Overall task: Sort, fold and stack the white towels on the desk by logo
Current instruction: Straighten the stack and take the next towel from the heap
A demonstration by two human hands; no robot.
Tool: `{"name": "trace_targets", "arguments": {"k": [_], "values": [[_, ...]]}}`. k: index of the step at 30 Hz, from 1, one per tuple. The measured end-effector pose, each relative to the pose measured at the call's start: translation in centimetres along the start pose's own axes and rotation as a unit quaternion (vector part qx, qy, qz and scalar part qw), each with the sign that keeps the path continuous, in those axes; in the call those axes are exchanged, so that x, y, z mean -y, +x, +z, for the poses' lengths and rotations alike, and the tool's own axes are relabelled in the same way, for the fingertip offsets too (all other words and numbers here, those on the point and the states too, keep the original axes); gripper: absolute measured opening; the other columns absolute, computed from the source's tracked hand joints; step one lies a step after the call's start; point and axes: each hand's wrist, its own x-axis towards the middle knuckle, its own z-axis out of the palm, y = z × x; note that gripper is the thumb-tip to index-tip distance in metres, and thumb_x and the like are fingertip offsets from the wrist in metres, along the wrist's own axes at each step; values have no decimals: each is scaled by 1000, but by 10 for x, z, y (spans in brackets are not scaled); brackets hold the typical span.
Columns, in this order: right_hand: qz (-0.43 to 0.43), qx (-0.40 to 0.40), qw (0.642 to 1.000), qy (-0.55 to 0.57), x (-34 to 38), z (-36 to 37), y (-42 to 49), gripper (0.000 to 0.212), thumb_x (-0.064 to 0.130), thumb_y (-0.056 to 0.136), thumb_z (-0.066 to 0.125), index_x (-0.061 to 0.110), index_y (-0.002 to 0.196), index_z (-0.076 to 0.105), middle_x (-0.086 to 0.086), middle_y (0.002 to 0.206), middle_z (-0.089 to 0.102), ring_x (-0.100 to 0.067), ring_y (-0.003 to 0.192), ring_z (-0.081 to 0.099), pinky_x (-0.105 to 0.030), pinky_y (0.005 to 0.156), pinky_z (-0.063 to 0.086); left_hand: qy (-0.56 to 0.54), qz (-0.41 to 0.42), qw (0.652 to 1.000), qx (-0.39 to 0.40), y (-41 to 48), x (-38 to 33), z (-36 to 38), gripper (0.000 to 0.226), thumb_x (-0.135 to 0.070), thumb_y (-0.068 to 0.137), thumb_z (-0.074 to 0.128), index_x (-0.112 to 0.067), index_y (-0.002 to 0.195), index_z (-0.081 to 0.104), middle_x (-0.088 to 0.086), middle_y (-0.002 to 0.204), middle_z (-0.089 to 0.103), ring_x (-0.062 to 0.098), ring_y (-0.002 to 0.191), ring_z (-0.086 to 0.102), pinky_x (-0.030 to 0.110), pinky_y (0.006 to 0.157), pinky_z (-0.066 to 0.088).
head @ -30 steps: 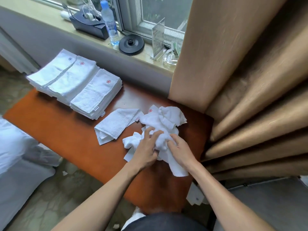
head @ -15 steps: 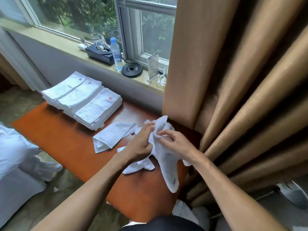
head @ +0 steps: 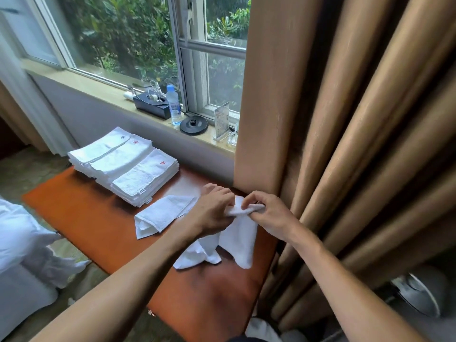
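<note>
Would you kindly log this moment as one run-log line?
left hand: grips towel | right hand: grips same towel | folded stacks: three | half-folded towel: on desk

I count three stacks of folded towels (head: 145, 177) and three more unstacked: one half-folded towel (head: 160, 214), one lifted towel (head: 243, 233), one crumpled towel (head: 199, 255). Also one water bottle (head: 174, 107), one kettle base (head: 194, 125), one sign stand (head: 222, 119).

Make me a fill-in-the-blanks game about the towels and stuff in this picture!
1. The left hand and right hand both grip one white ____.
2. On the desk sit ____ stacks of folded towels.
3. The bottle on the sill has a ____ cap.

Missing words: towel; three; blue.
</note>
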Motion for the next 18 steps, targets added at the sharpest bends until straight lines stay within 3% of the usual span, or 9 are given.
{"name": "trace_targets", "arguments": {"k": [2, 3, 6, 10, 13, 16, 18], "values": [[10, -14, 1000, -7, 1, -2, -4, 31, -1, 84, 62, 28, 93, 66, 9, 84, 64, -3, 74, 56, -15, 67, 43, -98, -66, 992, 35, -2, -9, -5, 21, -17, 80, 71, -9, 83, 52, 5, 80, 58, 26, 78, 54, 40, 76, 42], [14, -21, 1000, -14, 2, -3, -6, 29, 0, 85, 63, 27, 96, 65, 9, 84, 62, -2, 73, 54, -13, 65, 42, -151, -99, 981, 67, -3, -14, -6, 25, -21, 78, 69, -7, 84, 49, 7, 80, 55, 24, 75, 49, 41, 70, 42], [8, -34, 999, -38, 4, -4, -12, 25, 2, 89, 65, 25, 99, 66, 7, 88, 57, -1, 74, 52, -12, 67, 41, -211, -141, 960, 115, -9, -22, -9, 33, -34, 73, 61, -7, 90, 50, 8, 87, 51, 19, 82, 42, 33, 71, 38], [21, -26, 996, -86, 1, -3, -19, 20, 7, 91, 70, 23, 84, 61, 1, 91, 55, -3, 74, 51, -14, 66, 37, -273, -145, 945, 107, -13, -28, -18, 28, -26, 70, 56, -5, 88, 53, 2, 80, 52, 14, 74, 44, 30, 66, 38], [52, -20, 993, -108, -6, -4, -24, 26, 11, 89, 73, 21, 76, 53, 1, 88, 56, -5, 69, 50, -12, 61, 37, -249, -130, 955, 92, -15, -29, -22, 10, -13, 71, 55, -17, 79, 51, -3, 74, 51, 11, 66, 42, 27, 60, 36], [82, 16, 994, -75, -11, -4, -30, 23, 14, 84, 75, 20, 86, 53, 9, 77, 53, -1, 60, 48, -13, 54, 38, -197, -99, 975, 33, -17, -31, -20, 25, 4, 75, 54, -21, 76, 50, -7, 71, 49, 8, 66, 41, 30, 62, 37], [82, 36, 995, -40, -12, -4, -36, 26, 14, 82, 75, 23, 97, 56, 9, 80, 50, 1, 63, 46, -14, 58, 40, -182, -81, 980, 8, -20, -30, -19, 23, 3, 78, 55, -20, 79, 56, -5, 72, 52, 10, 67, 44, 33, 64, 41]]}}
